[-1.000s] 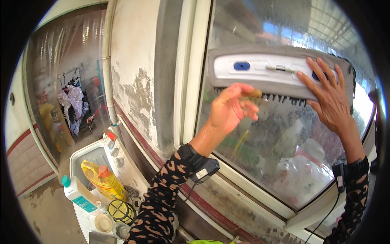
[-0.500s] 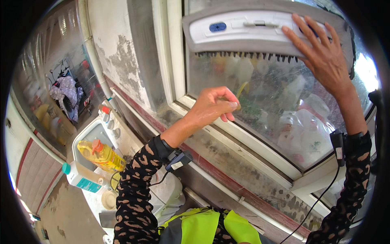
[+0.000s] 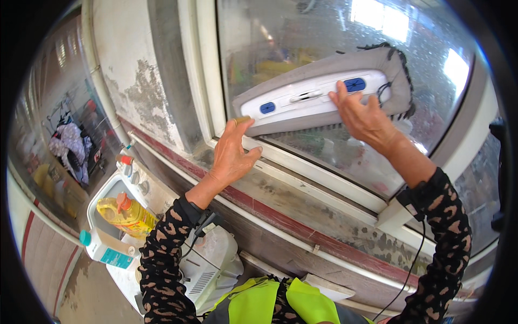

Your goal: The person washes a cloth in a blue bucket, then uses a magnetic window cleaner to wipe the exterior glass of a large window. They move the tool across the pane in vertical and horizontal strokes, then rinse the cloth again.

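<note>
Mop head, a white plate on a grey pad with dark fringe, now slants before the window pane, its narrow end lowered toward the pane's lower left corner, whereas half a second ago it lay higher and nearly level; whether it presses the glass, I cannot tell. The right hand rests on the plate beside the right blue oval, fingers spread; the left hand, then in mid-air, has reached the low end, thumb and forefinger apart, contact unclear, so both hands now seem placed to steady it. Below the window frame runs a stained ledge; on a white washing machine, a yellow bottle leans across the basin, a teal-capped bottle stands by the left edge, and beyond is a plastic-veiled doorway
</note>
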{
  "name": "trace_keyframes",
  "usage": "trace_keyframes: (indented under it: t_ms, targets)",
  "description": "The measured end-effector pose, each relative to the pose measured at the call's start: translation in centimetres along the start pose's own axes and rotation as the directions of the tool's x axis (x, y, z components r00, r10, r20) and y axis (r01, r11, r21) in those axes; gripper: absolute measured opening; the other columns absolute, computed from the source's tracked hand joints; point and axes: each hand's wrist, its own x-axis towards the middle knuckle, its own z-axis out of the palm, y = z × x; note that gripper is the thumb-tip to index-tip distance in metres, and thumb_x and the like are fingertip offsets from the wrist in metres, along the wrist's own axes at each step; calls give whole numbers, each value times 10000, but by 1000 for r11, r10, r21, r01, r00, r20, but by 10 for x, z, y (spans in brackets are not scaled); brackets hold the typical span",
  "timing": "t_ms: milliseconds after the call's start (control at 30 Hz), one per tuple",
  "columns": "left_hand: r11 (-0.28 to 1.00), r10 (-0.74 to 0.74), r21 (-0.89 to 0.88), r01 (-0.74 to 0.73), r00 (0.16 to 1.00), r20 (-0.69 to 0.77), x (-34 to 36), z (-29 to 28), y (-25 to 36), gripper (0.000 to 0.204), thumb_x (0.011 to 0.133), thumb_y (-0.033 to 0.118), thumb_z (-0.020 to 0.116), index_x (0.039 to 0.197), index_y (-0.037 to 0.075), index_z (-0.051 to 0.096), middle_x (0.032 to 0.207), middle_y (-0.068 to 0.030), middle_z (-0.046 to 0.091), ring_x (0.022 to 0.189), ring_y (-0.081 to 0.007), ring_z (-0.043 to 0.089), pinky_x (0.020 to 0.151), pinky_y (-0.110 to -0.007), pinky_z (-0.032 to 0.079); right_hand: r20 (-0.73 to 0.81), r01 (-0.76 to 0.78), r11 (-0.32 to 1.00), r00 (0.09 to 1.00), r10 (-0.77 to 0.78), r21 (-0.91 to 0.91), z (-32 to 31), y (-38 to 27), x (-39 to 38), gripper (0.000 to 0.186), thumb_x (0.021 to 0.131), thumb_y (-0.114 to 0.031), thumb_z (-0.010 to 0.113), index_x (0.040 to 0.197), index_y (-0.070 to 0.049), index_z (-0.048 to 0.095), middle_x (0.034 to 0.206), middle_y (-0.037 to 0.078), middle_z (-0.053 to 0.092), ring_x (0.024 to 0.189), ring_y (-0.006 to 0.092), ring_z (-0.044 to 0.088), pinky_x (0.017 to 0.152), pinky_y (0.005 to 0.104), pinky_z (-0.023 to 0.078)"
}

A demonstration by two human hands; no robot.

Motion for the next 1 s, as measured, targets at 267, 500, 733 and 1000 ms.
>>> trace_keyframes:
  t_ms: [267,500,733,1000]
  targets:
    - [773,436,422,-473,880,187,32,21,-21,985,674,121,836,1509,117,313,1440,-204,364,1307,-398,405,972,-512,394,83,-272,921,962,259,277,-20,-92,-19,485,877,-101,566,1355,-16,573,1348,202,537,780,191,500,462,262,419]
    - [712,541,332,-619,784,304,34,46,-71,863,650,-36,773,1424,67,406,1448,-207,403,1222,-416,471,966,-471,449,271,-426,796,902,336,430,-46,-193,-31,563,819,-80,594,1375,-9,538,1348,189,509,759,203,527,494,263,500]
    - [701,520,336,-629,774,362,20,51,-88,610,773,-22,644,1356,56,482,1388,-213,460,1152,-426,515,893,-440,494,326,-485,651,875,358,585,-55,-217,-40,566,780,-93,628,1336,-9,559,1427,149,467,773,203,534,562,297,504]
    - [897,62,-434,81,950,305,41,49,-25,416,863,221,727,1190,-2,599,1118,-150,644,824,-292,705,649,-371,561,381,-519,467,851,362,716,-73,-195,-39,542,709,-82,640,1243,4,594,1348,161,529,949,265,546,783,391,453]
